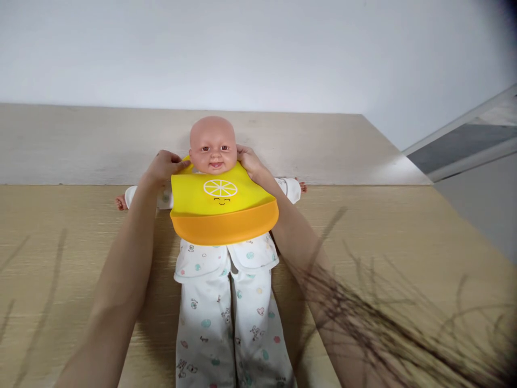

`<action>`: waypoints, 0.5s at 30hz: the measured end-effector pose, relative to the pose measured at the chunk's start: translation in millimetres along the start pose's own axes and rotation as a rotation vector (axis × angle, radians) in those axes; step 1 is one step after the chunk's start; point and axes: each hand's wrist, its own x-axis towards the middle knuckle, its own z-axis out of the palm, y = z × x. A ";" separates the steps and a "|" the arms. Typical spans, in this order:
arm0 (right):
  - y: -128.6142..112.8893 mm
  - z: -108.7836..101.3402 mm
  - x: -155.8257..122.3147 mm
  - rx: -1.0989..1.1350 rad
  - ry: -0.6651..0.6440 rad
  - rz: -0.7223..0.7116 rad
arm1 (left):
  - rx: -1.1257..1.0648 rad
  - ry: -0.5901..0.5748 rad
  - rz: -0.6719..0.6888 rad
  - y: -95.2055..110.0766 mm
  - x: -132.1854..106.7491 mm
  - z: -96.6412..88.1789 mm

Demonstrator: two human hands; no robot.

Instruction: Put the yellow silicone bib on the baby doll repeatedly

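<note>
A baby doll (pixel 212 134) lies on its back in white printed clothes (pixel 208 318), arms spread to both sides. Over its chest is a yellow silicone bib (pixel 189 194) with a lemon-slice print and an orange catch pocket (pixel 226 226). My left hand (pixel 163 163) pinches the bib's neck strap beside the doll's neck. On the other side of the neck, my right hand (pixel 248 160) closes its fingers on the bib's other strap, with the fingertips partly hidden behind the doll's head. The strap ends behind the neck are out of sight.
The doll rests on a light wooden table (pixel 404 242), and a paler board (pixel 323 145) adjoins its far side. A white wall (pixel 242 54) rises behind. Dark strands of hair (pixel 363 307) hang across the lower right of the view.
</note>
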 end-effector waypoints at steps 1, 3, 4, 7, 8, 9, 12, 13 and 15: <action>1.1 -1.2 0.4 0.024 -0.006 0.007 | -0.008 -0.028 -0.001 -0.5 0.3 -1.1; 2.5 -2.9 0.8 0.076 -0.005 0.034 | -0.043 -0.092 0.001 -2.7 0.7 -3.0; 2.7 -3.2 1.0 0.083 0.005 0.039 | -0.072 -0.121 0.005 -4.1 0.7 -3.7; 2.4 -2.9 1.4 0.086 0.024 0.062 | -0.189 -0.162 0.025 -9.3 1.1 -4.4; 2.2 -2.6 1.6 0.090 0.024 0.070 | -0.223 -0.164 0.039 -11.3 1.6 -4.2; 2.2 -2.3 1.7 0.094 0.025 0.074 | -0.251 -0.159 0.057 -13.5 2.5 -3.8; 2.6 -2.1 1.9 0.101 0.025 0.073 | -0.304 -0.119 0.097 -20.1 5.6 -1.9; 2.9 -2.4 2.0 0.100 0.026 0.072 | -0.318 -0.108 0.097 -22.0 6.3 -1.2; 3.6 -3.1 2.2 0.098 0.031 0.075 | -0.347 -0.096 0.086 -24.5 6.3 -0.1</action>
